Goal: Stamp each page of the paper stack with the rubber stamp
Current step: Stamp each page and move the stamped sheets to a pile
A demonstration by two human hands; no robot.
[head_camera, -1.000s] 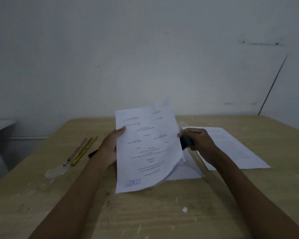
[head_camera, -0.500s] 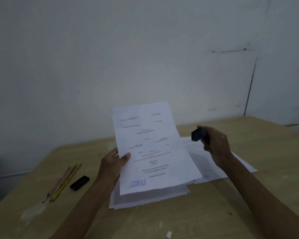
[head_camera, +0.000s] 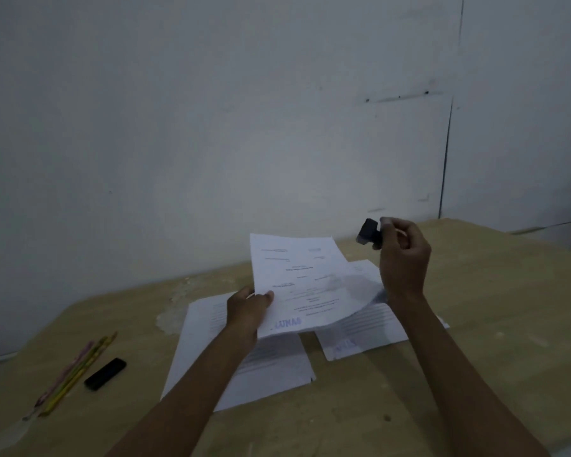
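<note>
Wooden table [head_camera: 475, 324], broad and pale, bearing everything. On it, paper stack [head_camera: 244, 367] lying flat at centre, likely the unstamped pages, kept square in front for easy reach. Right of paper stack, second pile [head_camera: 370, 331] with a faint blue mark at its near edge, probably pages already done. Above paper stack, lifted sheet [head_camera: 307, 285] tilted up, blue stamp print near its bottom edge, seemingly on its way over to second pile. Left hand [head_camera: 248, 308] pinching lifted sheet at its left edge, thumb on top. Right hand [head_camera: 402, 255], up and right of paper stack, fingers curled round rubber stamp [head_camera: 370, 234], held clear so nothing smears. Far left of paper stack, pencils [head_camera: 76, 371] and black cap [head_camera: 105, 373], parked out of the way.
</note>
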